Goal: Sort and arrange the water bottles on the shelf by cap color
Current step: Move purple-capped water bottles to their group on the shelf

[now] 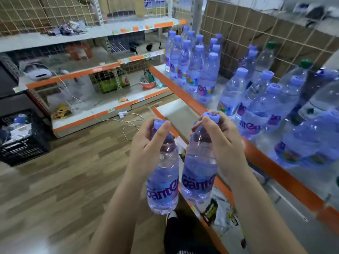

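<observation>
Firmly held up top, fingers (208, 125) of left hand (146, 143) and right hand (223, 142) curled round necks at blue caps (212, 116): two full water bottles (162, 184), likely heavy, thin-walled, slippery.

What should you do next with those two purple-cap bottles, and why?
Probably set both bottles beside the purple-capped group at the shelf's far end: the left hand and right hand each grip a purple-capped one, while green caps stand among nearer bottles.
</observation>
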Demonstrator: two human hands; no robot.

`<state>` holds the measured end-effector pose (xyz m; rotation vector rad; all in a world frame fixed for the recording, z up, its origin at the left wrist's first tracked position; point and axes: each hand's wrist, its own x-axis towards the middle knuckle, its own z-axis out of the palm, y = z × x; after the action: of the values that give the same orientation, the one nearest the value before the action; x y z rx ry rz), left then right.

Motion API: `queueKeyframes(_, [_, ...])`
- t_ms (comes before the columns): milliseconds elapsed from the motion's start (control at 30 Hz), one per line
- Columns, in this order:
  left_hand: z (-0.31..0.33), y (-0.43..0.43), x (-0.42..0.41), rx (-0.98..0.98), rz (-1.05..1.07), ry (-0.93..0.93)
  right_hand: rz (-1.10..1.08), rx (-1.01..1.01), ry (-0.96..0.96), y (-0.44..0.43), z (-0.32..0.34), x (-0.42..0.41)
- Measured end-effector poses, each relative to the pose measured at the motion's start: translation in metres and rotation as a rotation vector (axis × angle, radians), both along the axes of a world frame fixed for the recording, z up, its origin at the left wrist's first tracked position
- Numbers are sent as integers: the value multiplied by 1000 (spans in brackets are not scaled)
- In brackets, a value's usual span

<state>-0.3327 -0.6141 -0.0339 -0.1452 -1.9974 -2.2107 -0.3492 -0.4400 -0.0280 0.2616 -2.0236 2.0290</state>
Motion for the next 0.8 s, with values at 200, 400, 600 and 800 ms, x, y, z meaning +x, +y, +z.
queueKeyframes(200, [-4,-41,-118,-48,0,39,14,-14,26,-50,-5,-119])
queueKeyframes(400, [14,-62,-243,-70,-53,64,-11,25,54,-76,13,-231])
queueKeyframes(600, [30,-68,-340,-21,-159,100,-129,26,78,-81,38,-305])
queueKeyframes(800, [59,-57,-424,69,-392,184,-329,28,151,-77,65,-356])
